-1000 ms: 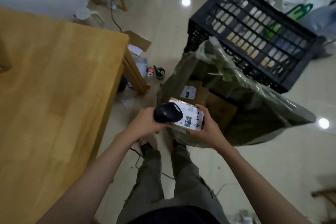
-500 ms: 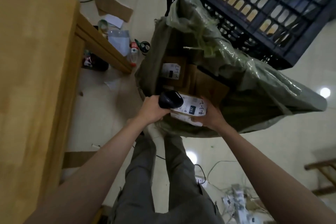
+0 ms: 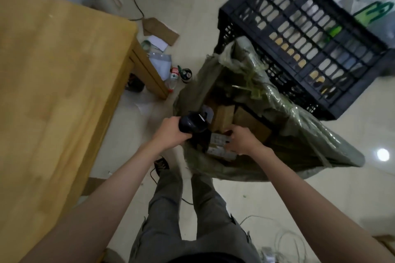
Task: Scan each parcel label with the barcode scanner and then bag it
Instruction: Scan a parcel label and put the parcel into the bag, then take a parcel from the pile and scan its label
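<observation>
Nearest, a person's two grey-trousered legs [image 3: 186, 215] are standing on the pale tiled floor [image 3: 299, 194], with loose cables [image 3: 284, 241] lying by the right foot. Just beyond, both forearms are reaching forward over the mouth of a large green sack [image 3: 288, 134]. The left hand [image 3: 171, 132] is curling its fingers round the handle of the black barcode scanner [image 3: 192, 123], whose head is hanging over the sack's near rim. The right hand [image 3: 241, 141] is gripping a parcel [image 3: 218, 145] with a white label, fingers curled over its far edge; the parcel is sitting low inside the sack's opening, just beside the scanner, though motion blur is hiding whether the two are touching. Deeper in the sack, several brown cardboard boxes [image 3: 224, 115] are lying packed together. To the left, a wooden table [image 3: 53, 83] is filling that side of the view. Past its corner leg, a plastic bottle [image 3: 174, 78], a tape roll [image 3: 146, 45] and scraps of cardboard [image 3: 160, 32] are lying on the floor. Farther right, a black slatted crate [image 3: 310, 45] is leaning behind the sack.
</observation>
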A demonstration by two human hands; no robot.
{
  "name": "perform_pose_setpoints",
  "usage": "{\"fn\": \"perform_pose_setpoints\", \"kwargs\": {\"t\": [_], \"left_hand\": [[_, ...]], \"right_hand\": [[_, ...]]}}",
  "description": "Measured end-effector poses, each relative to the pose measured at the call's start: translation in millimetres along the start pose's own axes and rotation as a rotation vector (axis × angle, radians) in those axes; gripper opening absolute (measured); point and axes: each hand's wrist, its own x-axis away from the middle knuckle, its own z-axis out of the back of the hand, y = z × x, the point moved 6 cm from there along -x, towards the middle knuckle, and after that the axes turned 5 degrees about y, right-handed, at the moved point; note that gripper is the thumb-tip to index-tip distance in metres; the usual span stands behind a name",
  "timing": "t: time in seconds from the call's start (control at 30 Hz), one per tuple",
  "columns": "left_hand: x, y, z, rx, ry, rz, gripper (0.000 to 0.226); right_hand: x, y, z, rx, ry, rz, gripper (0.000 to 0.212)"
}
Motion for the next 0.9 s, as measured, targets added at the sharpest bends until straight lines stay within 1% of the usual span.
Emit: {"fn": "perform_pose_setpoints", "kwargs": {"t": [0.1, 0.27, 0.4, 0.47, 0.57, 0.7, 0.8, 0.9], "left_hand": [[18, -6, 46, 0.027, 0.080, 0.019, 0.011], [56, -35, 124, 0.064, 0.252, 0.054, 0.016], [91, -73, 178, 0.134, 0.339, 0.120, 0.008], [111, -94, 202, 0.177, 0.383, 0.143, 0.004], [138, -132, 237, 0.246, 0.469, 0.196, 0.007], [172, -179, 277, 0.337, 0.551, 0.256, 0.009], [197, -208, 305, 0.366, 0.607, 0.282, 0.006], [218, -231, 330, 0.385, 0.661, 0.313, 0.007]], "right_hand": [[7, -50, 23, 0.046, 0.007, 0.103, 0.061], [16, -148, 43, 0.122, 0.017, 0.224, 0.060], [28, -234, 42, 0.189, 0.004, 0.355, 0.051], [32, -276, 37, 0.249, 0.007, 0.421, 0.052], [40, -342, 27, 0.318, 0.016, 0.524, 0.051], [50, -417, 2, 0.345, -0.006, 0.575, 0.051], [58, -469, -19, 0.394, -0.035, 0.622, 0.051], [65, -517, -37, 0.432, -0.054, 0.693, 0.051]]}}
